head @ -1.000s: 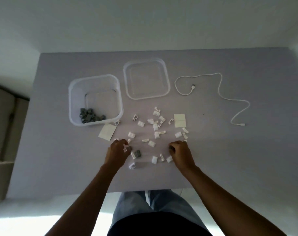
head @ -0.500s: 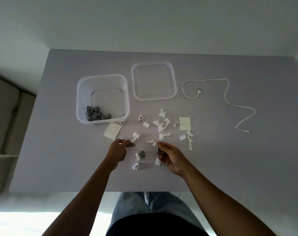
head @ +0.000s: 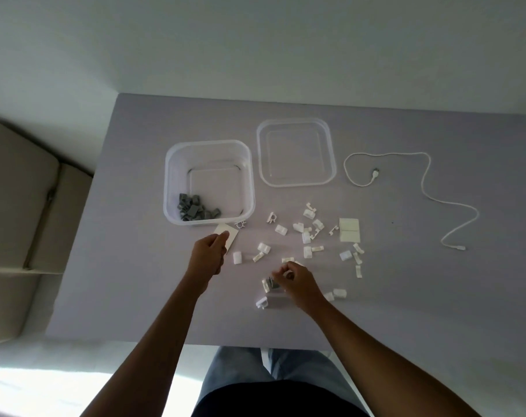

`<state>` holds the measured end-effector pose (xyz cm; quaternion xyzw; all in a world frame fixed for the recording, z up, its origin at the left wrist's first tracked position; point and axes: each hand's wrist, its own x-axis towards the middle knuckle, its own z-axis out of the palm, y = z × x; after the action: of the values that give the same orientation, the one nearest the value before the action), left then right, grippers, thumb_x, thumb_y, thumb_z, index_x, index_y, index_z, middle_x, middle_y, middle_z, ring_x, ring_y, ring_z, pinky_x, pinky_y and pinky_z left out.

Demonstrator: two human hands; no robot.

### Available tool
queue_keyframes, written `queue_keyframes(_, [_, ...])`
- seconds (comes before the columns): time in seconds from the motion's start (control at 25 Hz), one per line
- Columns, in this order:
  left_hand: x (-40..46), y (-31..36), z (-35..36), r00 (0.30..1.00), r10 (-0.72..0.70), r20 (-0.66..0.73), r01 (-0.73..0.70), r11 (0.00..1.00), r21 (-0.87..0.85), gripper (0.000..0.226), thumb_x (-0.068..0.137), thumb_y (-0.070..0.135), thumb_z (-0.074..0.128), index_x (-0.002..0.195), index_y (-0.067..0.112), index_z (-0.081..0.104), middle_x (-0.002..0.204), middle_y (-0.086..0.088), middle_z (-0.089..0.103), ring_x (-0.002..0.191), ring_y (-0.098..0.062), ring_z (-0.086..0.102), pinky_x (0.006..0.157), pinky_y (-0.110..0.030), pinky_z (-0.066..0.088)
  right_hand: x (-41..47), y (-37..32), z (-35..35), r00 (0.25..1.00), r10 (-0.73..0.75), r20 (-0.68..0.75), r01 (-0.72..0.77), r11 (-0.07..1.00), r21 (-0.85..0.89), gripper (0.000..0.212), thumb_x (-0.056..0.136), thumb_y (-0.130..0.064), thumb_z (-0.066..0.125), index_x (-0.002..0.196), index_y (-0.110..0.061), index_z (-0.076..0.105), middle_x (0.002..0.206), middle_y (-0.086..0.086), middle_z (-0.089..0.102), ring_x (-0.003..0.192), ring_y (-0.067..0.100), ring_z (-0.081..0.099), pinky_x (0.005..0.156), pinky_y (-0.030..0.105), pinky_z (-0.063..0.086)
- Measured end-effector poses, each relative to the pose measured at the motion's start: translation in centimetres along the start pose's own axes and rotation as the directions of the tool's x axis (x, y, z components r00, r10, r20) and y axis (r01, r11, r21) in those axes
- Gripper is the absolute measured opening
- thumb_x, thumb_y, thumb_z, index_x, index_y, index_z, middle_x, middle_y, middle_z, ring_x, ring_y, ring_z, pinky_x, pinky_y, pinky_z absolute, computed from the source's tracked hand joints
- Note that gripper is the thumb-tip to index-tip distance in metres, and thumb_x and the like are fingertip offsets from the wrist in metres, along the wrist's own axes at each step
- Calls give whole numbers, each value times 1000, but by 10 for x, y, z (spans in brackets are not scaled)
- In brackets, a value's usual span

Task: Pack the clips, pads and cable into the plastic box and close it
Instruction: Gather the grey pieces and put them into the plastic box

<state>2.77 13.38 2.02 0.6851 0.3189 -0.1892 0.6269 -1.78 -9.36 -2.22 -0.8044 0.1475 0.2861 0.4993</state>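
Observation:
The clear plastic box stands open at the table's left of centre, with several grey clips in its near left corner. Its lid lies flat to the right of it. The white cable snakes across the table's right side. White clips are scattered in front of the lid. One pad lies among them. Another pad lies just in front of the box. My left hand is closed, its fingertips over that pad's edge, and what it holds is mostly hidden. My right hand pinches a white clip above a grey clip.
The grey table ends near my legs at the bottom and against a white wall at the back. A beige cabinet stands off the table's left edge. More white clips lie right of my right wrist.
My left hand has moved from the clips up towards the box, its fingers closed. My right hand shifted left to the clips in the middle and pinched one.

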Motion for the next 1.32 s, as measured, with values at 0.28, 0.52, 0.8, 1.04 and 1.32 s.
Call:
queue_keyframes(0.28, [56, 57, -36, 861, 504, 63, -411, 617, 671, 39, 101, 32, 46, 70, 9, 50, 62, -4, 53, 57, -18, 50, 53, -28, 36, 11, 6, 22, 996, -61, -71, 21, 885, -464, 21, 90, -34, 66, 99, -17, 58, 97, 2, 68, 90, 18, 66, 77, 28, 52])
queue_keyframes(0.52, [114, 59, -56, 876, 343, 340, -409, 153, 900, 31, 100, 31, 45, 92, 6, 61, 90, -14, 64, 84, -31, 63, 78, -41, 52, 18, -22, 16, 986, 99, -138, -104, 994, -32, 10, 87, -19, 70, 89, -9, 69, 68, -5, 66, 64, 16, 59, 59, 28, 48])
queue_keyframes(0.8, [121, 61, -79, 848, 317, 424, -432, -48, 900, 18, 93, 28, 59, 98, 11, 64, 99, -6, 67, 92, -25, 63, 78, -37, 50, 41, -141, 10, 970, 25, 242, -196, 667, 718, 15, 95, -11, 58, 88, -10, 71, 69, 2, 53, 63, 11, 49, 57, 24, 38])
queue_keyframes(1.04, [104, 72, -89, 734, 541, 411, -479, -16, 877, 16, 90, 27, 64, 93, 11, 66, 96, -8, 64, 87, -22, 59, 74, -34, 50, 101, -204, 40, 954, -31, 298, -109, 890, 443, 16, 95, -21, 62, 100, -6, 67, 82, 6, 66, 71, 13, 60, 66, 26, 49])
queue_keyframes(1.32, [124, 65, -99, 920, 284, -270, -192, 927, 322, 41, 100, 43, 40, 126, 11, 46, 126, -12, 48, 108, -25, 54, 88, -37, 48, 165, -191, 91, 981, 165, 105, -122, 937, -327, 37, 95, -31, 57, 92, 5, 67, 96, 26, 67, 93, 35, 65, 77, 32, 44])
